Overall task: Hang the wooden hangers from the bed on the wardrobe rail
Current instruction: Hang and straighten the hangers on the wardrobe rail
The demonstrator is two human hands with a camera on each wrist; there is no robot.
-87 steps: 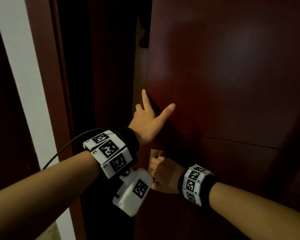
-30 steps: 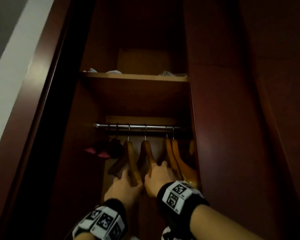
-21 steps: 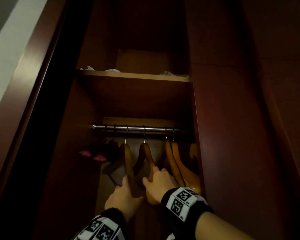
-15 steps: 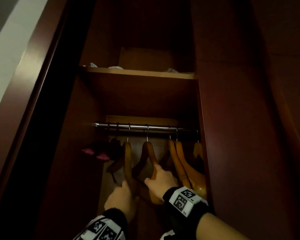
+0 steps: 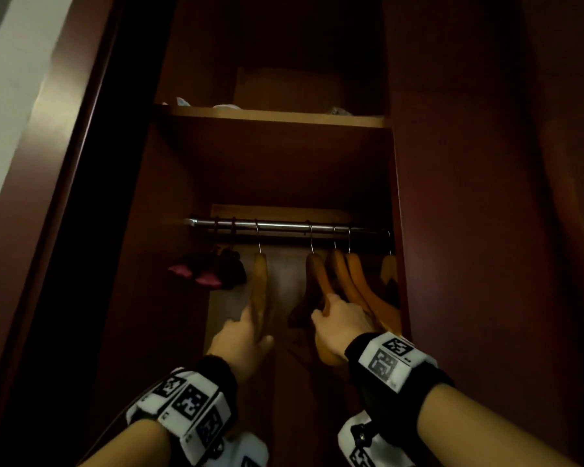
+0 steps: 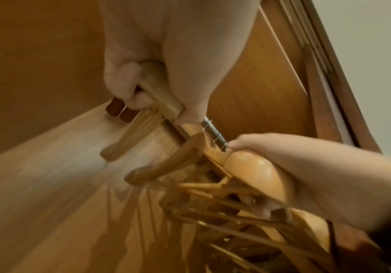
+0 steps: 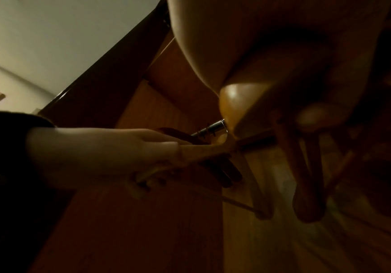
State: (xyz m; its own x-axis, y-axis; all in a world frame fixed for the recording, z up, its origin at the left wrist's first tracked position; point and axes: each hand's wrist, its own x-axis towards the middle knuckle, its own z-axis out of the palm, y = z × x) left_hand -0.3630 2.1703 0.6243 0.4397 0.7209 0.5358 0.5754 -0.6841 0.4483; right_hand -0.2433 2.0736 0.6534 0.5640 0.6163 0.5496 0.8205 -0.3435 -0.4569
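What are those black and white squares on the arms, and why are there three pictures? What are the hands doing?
Those squares are markers on wristbands that carry small cameras. One picture comes from a camera on the person's head, looking into a dark wardrobe. The other two come from the wrists, looking along the fingers. Inside, wooden hangers hang on a shiny metal rail, under a shelf. The left hand grips one hanger. The right hand grips another hanger nearer the rest. There is an open gap on the rail between those two hangers.
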